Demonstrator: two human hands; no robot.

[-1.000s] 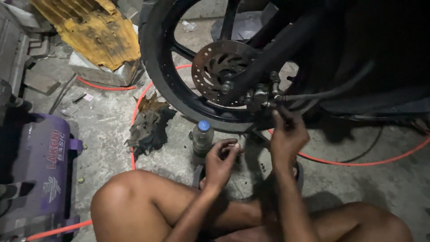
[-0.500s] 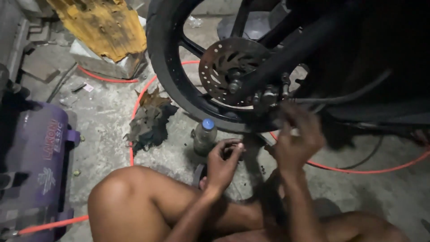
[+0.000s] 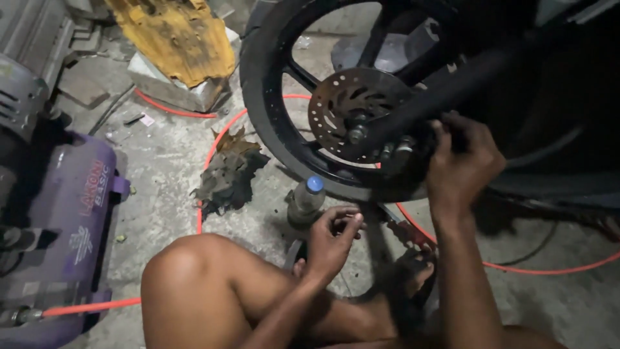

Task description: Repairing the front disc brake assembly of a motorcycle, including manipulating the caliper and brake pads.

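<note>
My right hand [image 3: 462, 165] sits at the right of centre, fingers curled against the dark parts beside the brake disc [image 3: 352, 110] of the wheel [image 3: 271, 129]; what they grip, I cannot tell. My left hand [image 3: 330, 240], lower centre, pinches its fingertips together, perhaps on something small. A blue-capped bottle [image 3: 305, 200] stands just left of it on the concrete floor [image 3: 161, 161].

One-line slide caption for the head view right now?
Right hand at the brake caliper beside the wheel's brake disc; left hand hovers near a blue-capped bottle.
</note>
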